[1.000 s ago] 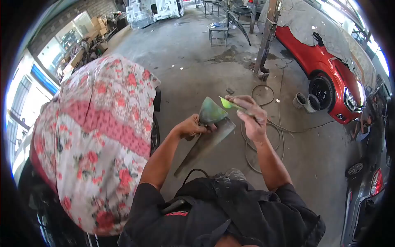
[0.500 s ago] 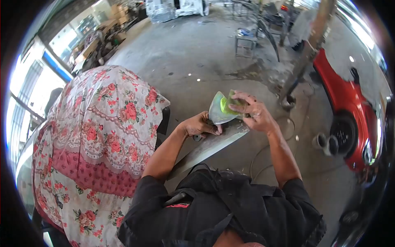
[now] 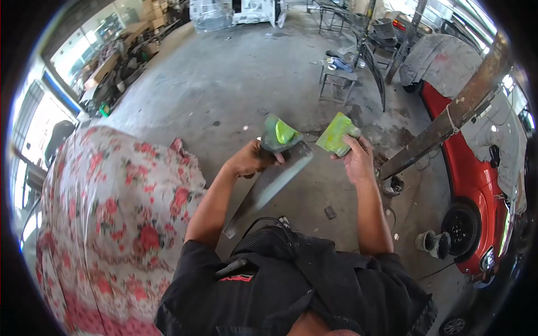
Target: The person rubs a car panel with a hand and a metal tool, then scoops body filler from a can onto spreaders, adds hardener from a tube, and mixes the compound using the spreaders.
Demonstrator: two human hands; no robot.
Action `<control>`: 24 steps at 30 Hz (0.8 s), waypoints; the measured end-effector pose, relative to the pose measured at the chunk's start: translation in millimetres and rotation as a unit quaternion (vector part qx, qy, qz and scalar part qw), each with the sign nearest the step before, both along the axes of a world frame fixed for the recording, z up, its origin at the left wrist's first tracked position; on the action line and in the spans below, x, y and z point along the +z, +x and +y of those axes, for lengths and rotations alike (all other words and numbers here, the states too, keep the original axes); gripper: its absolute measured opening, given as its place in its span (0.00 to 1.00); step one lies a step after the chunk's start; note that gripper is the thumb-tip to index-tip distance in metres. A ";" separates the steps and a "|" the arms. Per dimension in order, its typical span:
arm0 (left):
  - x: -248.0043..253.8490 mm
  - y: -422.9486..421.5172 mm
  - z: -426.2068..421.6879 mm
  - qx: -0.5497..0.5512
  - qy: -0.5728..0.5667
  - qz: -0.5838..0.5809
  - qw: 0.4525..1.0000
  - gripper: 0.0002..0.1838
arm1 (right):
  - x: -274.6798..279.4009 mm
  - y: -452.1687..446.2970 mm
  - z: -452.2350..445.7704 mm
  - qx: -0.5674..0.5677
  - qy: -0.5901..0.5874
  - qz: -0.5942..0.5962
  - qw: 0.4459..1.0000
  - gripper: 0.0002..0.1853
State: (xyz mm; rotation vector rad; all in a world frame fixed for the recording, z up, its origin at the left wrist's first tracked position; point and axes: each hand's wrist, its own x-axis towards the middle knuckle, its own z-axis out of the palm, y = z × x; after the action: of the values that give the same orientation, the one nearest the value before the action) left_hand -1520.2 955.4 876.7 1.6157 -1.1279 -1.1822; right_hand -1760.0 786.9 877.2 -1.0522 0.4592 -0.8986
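My left hand (image 3: 255,159) is closed on a greenish spreader plate (image 3: 273,134) that bears a lump of bright green paste (image 3: 284,132). A long grey flat strip (image 3: 269,185) is held in the same hand and slants down toward my chest. To the right, my right hand (image 3: 357,157) pinches a square spreader (image 3: 337,134) smeared yellow-green. A gap separates the square spreader from the plate. The fingers of my left hand are partly hidden behind the plate.
A flower-patterned cloth (image 3: 123,213) covers a large shape at the left. A metal post (image 3: 448,123) leans at the right, near a red car (image 3: 476,185) and two small buckets (image 3: 434,244). Farther back stands a small stool (image 3: 338,78).
My right hand has moved away from the plate to the right, and its spreader now shows its smeared face. The paste lies on the plate. The view has shifted over the room.
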 end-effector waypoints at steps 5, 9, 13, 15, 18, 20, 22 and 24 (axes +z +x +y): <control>-26.1 79.1 -110.9 0.045 -0.178 -0.174 0.967 0.09 | 1.6 73.8 -56.7 0.019 0.073 -0.009 0.997 0.15; -32.5 101.2 -187.2 0.122 -0.250 -0.323 0.904 0.08 | -14.9 166.2 -107.5 0.011 0.079 -0.042 0.996 0.15; -62.4 149.0 -259.1 0.150 -0.301 -0.365 0.868 0.16 | -34.1 249.3 -181.6 0.056 0.083 -0.065 0.993 0.15; -64.4 184.0 -297.8 0.171 -0.254 -0.451 0.838 0.21 | -35.2 284.1 -227.5 0.073 0.086 -0.065 0.992 0.17; -58.9 235.2 -352.0 0.193 -0.263 -0.459 0.826 0.24 | -29.3 339.4 -288.6 0.113 0.086 -0.065 0.988 0.20; -49.4 272.2 -385.0 0.222 -0.271 -0.438 0.828 0.23 | -22.3 377.6 -325.0 0.127 0.086 -0.054 0.987 0.22; -47.1 306.0 -415.1 0.240 -0.272 -0.429 0.827 0.22 | -16.1 414.3 -358.7 0.144 0.091 -0.033 0.985 0.24; -54.5 337.6 -438.4 0.250 -0.243 -0.431 0.832 0.22 | -10.5 449.6 -387.1 0.191 0.127 -0.021 0.973 0.26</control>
State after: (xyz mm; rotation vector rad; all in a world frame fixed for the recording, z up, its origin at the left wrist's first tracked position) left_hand -1182.6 517.0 822.2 1.8753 -1.2589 0.2436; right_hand -1310.4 399.8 866.6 -0.8457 0.3107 -0.5022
